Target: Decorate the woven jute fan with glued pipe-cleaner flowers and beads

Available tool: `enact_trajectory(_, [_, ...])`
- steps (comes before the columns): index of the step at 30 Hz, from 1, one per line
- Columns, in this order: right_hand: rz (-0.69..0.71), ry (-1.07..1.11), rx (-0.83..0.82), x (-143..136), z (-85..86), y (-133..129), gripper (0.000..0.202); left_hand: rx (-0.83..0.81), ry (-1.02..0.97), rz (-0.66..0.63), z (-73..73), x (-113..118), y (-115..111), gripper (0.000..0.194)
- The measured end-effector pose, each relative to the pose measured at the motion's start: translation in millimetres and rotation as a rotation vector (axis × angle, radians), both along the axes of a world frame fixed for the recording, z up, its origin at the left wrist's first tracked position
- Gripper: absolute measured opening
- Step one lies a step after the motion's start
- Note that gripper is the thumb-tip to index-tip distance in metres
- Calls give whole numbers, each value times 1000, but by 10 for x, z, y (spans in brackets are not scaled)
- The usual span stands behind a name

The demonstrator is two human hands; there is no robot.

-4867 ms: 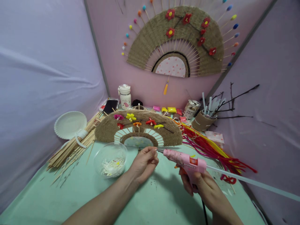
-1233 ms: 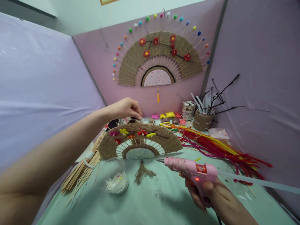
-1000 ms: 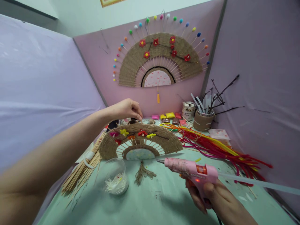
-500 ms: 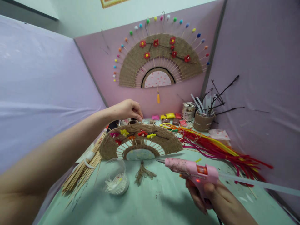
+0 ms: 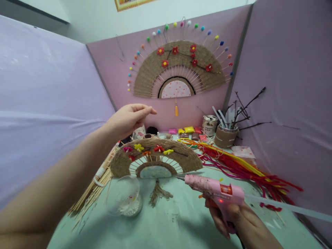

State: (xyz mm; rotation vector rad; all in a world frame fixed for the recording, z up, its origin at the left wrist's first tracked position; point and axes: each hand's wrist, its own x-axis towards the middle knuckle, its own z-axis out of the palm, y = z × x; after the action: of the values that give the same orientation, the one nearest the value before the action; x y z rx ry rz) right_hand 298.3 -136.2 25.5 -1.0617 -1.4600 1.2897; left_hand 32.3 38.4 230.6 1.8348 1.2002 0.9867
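My left hand (image 5: 129, 119) is raised above the upper edge of a twine-woven fan (image 5: 116, 165), apart from it. Its fingers are pressed together; whether anything small is between them is hidden. The fan carries pink, yellow, orange and red flowers and a twig, with a twine tassel (image 5: 158, 194) below it on the table. At the lower right my right hand (image 5: 220, 216) is closed round the handle of a pink glue gun (image 5: 212, 186). A red light glows on the gun, a clear glue stick (image 5: 290, 206) sticks out of its back, and its nozzle points at the fan's right lower edge.
A clear tub (image 5: 129, 205) of white bits stands in front of the fan. Thin sticks (image 5: 90, 192) lie bundled at left, pipe cleaners (image 5: 249, 169) at right. Behind are clay packets (image 5: 189, 129), a tin (image 5: 209, 125) and a twig pot (image 5: 226, 137). A larger fan (image 5: 141, 77) hangs on the panel.
My left hand has lifted up and slightly left, away from the fan's upper edge. The glue gun stays in my right hand, almost in the same place.
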Motion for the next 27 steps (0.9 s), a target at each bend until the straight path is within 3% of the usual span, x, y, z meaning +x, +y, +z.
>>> enact_trajectory(3, [-44,73,-42,10,-41,19,68,-211,-402,-73,-230,109,-669,31])
enact_trajectory(5, [-89,157,-39,12,-43,46,69,-453,-593,-138,-595,246,-1121,34])
enact_trajectory(7, [-125,261,-24,12,-14,78,69,-814,-708,-153,-1075,409,-1428,31])
enact_trajectory(8, [-131,321,-20,11,8,94,69,-969,-761,-116,-1320,491,-1508,25])
enact_trajectory(10, [-121,435,-38,7,52,122,67,-1133,-844,125,-1738,636,-1535,7])
enact_trajectory(12, [-114,515,-57,1,80,146,64,-1160,-903,319,-1993,740,-1454,21])
enact_trajectory(14, [-120,559,-57,-5,81,167,62,-1120,-1032,339,-2088,794,-1354,32])
enact_trajectory(16, [-131,577,-52,-9,65,183,61,-1088,-1112,276,-2095,805,-1287,32])
enact_trajectory(19, [-127,565,-59,-16,48,191,60,-1074,-1105,170,-2118,781,-1268,22])
enact_trajectory(22, [-134,538,-56,-28,62,181,60,-1020,-1045,114,-2247,751,-1289,8])
enact_trajectory(27, [-135,492,-73,-55,91,183,63,-861,-987,115,-2411,702,-1275,37])
